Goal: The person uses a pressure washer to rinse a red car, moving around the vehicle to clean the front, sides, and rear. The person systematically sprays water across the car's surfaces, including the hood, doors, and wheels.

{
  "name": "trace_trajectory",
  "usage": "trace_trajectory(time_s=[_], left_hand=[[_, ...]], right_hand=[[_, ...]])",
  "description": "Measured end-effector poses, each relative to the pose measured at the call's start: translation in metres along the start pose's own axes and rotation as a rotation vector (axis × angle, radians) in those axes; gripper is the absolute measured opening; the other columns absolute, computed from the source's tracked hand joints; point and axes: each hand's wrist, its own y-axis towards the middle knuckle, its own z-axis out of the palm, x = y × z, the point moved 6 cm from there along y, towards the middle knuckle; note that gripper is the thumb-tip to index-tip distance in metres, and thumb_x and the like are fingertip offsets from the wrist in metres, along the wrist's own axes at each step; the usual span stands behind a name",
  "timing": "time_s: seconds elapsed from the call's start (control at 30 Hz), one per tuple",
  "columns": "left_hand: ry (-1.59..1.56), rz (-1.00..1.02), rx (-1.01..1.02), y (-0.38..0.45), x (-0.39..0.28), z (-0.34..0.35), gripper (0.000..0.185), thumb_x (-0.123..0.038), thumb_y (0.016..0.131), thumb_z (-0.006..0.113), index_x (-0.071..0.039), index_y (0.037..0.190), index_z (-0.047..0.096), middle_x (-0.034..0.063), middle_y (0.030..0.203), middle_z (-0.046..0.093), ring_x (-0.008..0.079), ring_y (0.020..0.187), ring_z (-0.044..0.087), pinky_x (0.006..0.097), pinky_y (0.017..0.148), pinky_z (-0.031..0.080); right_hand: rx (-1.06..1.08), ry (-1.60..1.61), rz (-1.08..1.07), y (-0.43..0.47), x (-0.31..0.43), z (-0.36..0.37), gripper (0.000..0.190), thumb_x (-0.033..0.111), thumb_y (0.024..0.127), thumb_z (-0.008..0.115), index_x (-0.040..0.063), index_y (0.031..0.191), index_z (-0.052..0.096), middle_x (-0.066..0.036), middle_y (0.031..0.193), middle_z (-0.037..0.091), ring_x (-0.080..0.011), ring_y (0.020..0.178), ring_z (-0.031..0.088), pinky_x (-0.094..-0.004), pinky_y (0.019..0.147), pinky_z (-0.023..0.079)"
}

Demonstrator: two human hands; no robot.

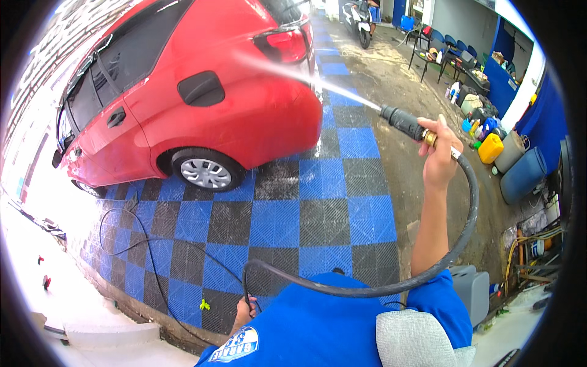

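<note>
My right hand is raised and grips the brass fitting of a black spray nozzle. A jet of water leaves its tip towards the rear side of a red car, near the tail light. A thick black hose loops from the nozzle down past my right arm and across my front. Low at the left of my body, my left hand is closed around the hose. The car's rear wheel stands on blue and black floor tiles.
A thin black hose lies looped on the tiles. Along the right stand a yellow jerrycan, a blue drum and chairs. Behind my right arm is a grey case. A person is beside a motorcycle at the back.
</note>
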Motion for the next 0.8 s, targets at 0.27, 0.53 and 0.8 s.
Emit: trace_trajectory(time_s=[0.27,0.53,0.8], left_hand=[[-0.01,-0.012,0.093,-0.001,-0.007,0.1,0.031,-0.035,0.094,0.048,-0.007,0.09,0.06,0.0042,0.054,0.045,0.0156,0.037,0.033,0.0327,0.037,0.026],[-0.127,-0.091,0.053,0.009,-0.065,0.142,0.037,-0.038,0.094,0.045,-0.005,0.089,0.062,0.0057,0.053,0.045,0.0173,0.037,0.033,0.0352,0.038,0.027],[-0.132,0.009,0.131,0.071,-0.151,0.208,0.04,-0.041,0.097,0.043,-0.006,0.09,0.06,0.0048,0.053,0.045,0.0165,0.037,0.033,0.0355,0.038,0.029]], right_hand=[[0.013,0.107,-0.139,0.121,-0.029,-0.027,0.043,0.025,0.1,0.045,-0.008,0.088,0.069,-0.011,0.074,0.066,-0.0101,0.05,0.05,-0.0231,0.048,0.039],[-0.022,0.376,-0.222,0.205,-0.053,0.043,0.038,0.023,0.098,0.049,-0.009,0.091,0.068,-0.015,0.086,0.07,-0.0103,0.052,0.051,-0.0235,0.052,0.047],[0.167,0.155,-0.39,0.271,-0.048,0.12,0.04,0.022,0.1,0.045,-0.009,0.095,0.069,-0.015,0.082,0.067,-0.0088,0.05,0.049,-0.0268,0.059,0.054]])
